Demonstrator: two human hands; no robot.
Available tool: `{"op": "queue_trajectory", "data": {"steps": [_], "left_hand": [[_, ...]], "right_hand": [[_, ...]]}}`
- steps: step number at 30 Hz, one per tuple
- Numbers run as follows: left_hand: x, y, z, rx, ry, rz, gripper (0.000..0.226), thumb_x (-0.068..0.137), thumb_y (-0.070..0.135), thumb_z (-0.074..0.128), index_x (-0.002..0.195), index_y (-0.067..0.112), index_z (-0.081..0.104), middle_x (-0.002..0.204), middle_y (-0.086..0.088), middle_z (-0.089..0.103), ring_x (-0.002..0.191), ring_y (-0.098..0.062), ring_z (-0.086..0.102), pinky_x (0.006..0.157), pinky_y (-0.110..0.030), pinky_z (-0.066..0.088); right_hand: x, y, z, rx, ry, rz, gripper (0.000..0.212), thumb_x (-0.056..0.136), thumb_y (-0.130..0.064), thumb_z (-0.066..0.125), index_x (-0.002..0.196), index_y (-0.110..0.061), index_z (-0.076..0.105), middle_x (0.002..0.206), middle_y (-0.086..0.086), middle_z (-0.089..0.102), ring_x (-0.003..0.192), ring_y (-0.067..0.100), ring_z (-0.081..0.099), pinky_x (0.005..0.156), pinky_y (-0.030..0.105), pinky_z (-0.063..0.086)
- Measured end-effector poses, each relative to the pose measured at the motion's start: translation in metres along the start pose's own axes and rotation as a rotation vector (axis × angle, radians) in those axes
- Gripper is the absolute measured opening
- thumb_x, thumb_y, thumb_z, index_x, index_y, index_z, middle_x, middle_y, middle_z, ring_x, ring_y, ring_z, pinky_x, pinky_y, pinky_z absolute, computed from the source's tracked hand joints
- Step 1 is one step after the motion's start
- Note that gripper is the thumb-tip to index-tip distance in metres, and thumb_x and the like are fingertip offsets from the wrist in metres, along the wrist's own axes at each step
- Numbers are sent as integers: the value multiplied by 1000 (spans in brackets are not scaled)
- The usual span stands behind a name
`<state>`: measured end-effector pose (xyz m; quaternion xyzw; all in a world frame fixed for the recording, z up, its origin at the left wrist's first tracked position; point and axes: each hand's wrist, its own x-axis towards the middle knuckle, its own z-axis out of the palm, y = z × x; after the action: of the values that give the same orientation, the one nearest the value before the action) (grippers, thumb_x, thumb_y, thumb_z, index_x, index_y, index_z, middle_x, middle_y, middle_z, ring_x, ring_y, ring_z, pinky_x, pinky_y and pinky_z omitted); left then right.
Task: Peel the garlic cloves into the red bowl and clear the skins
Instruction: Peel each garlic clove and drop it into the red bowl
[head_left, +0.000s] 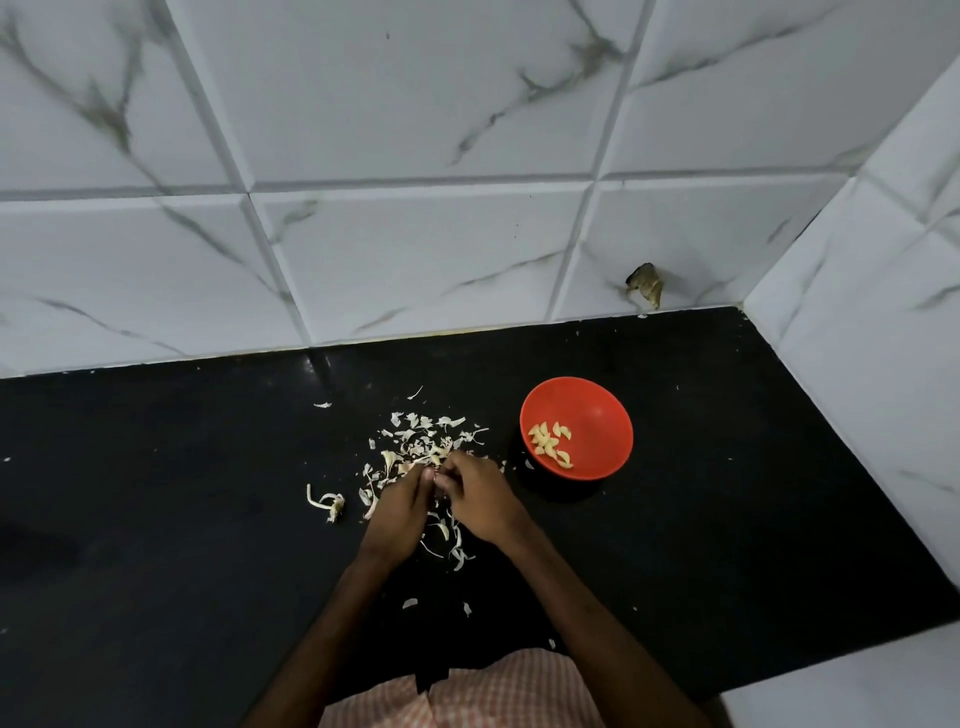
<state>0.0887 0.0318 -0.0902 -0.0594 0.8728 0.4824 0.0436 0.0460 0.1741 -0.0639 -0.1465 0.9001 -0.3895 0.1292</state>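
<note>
What the hands work on is hidden between the fingertips. Judging by the task, it is a small garlic clove. The left hand (400, 512) and the right hand (480, 499) meet tip to tip, fingers curled tight in a pinch, over the middle of the matte black stone counter (156, 519).

Under and beyond them lies a loose scatter of papery off-white garlic skins (421, 436), all thin curled flakes. A dry, stringy stalk-and-root remnant (330, 506) lies just to their left.

The round, glossy red plastic bowl (597, 415) stands near on the right, toward the counter's back right corner. It holds a small heap of smooth pale-yellow peeled cloves (550, 444). Behind rises a wall of white marble-veined tiles (415, 260).

A slick clove could pop from so small a pinch and land among the skins. Such light flakes may also cling to the fingers and ride into the bowl, or drift over the counter's front edge when swept.
</note>
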Motion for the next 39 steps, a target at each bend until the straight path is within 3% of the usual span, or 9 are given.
{"op": "queue_trajectory", "data": {"steps": [7, 12, 15, 19, 21, 26, 29, 34, 39], "left_hand": [[-6, 9, -6, -118, 99, -54, 40, 109, 32, 38, 83, 13, 61, 72, 0, 63, 65, -12, 54, 66, -38, 46], [-3, 23, -11, -229, 87, -129, 45, 109, 24, 41, 78, -2, 62, 68, -16, 60, 64, -16, 50, 65, -39, 40], [0, 34, -16, -297, 56, -245, 46, 108, 27, 44, 67, 7, 56, 50, 4, 42, 44, -5, 34, 52, -30, 29], [1, 38, -19, -601, -36, -490, 41, 107, 32, 44, 74, 11, 57, 46, 9, 36, 36, -4, 26, 35, -17, 20], [-2, 39, -20, -650, -57, -515, 44, 107, 35, 44, 69, 15, 57, 48, 9, 37, 35, -4, 28, 35, -17, 20], [-8, 27, -18, -74, 5, -151, 40, 106, 33, 48, 72, 16, 61, 66, 3, 63, 60, -11, 57, 63, -31, 42], [-8, 22, -18, 163, -53, -39, 28, 107, 34, 44, 90, 15, 56, 81, -3, 67, 77, -22, 62, 70, -36, 44], [-11, 19, -15, 341, -63, -31, 29, 107, 38, 35, 104, 15, 51, 97, -13, 69, 90, -34, 65, 75, -41, 47], [-12, 20, -15, 402, -36, -14, 28, 106, 33, 37, 108, 9, 53, 98, -15, 69, 89, -36, 66, 73, -41, 46]], "right_hand": [[-4, -16, -5, -96, -58, 6, 25, 103, -34, 53, 88, -15, 59, 79, 2, 66, 72, 18, 62, 65, 35, 47], [-7, -22, -7, -201, 10, -71, 22, 103, -31, 54, 100, -13, 66, 88, 6, 68, 80, 21, 63, 70, 34, 47], [-11, -22, -8, -365, 99, -135, 17, 101, -26, 58, 109, -15, 69, 97, 9, 66, 88, 22, 66, 76, 34, 50], [-14, -23, -5, -424, 140, -194, 15, 92, -11, 66, 105, -11, 72, 90, 12, 67, 78, 26, 68, 65, 28, 42], [-13, -22, -6, -372, 130, -160, 13, 97, -19, 63, 102, -12, 72, 87, 10, 67, 78, 22, 65, 67, 26, 40], [-15, -13, -5, -132, -4, 100, 16, 99, -27, 59, 87, -20, 67, 81, -5, 71, 76, 13, 67, 71, 32, 52], [-17, -8, -1, -220, 11, 129, 19, 100, -31, 53, 87, -21, 63, 81, -2, 69, 78, 19, 67, 64, 30, 44], [-18, -12, -1, -284, -42, 51, 19, 101, -28, 50, 103, -17, 66, 93, 5, 73, 88, 26, 68, 73, 36, 50], [-15, -21, 1, -162, -99, 144, 42, 107, -44, 39, 74, -23, 55, 70, -7, 60, 63, 9, 54, 62, 28, 34]]}}
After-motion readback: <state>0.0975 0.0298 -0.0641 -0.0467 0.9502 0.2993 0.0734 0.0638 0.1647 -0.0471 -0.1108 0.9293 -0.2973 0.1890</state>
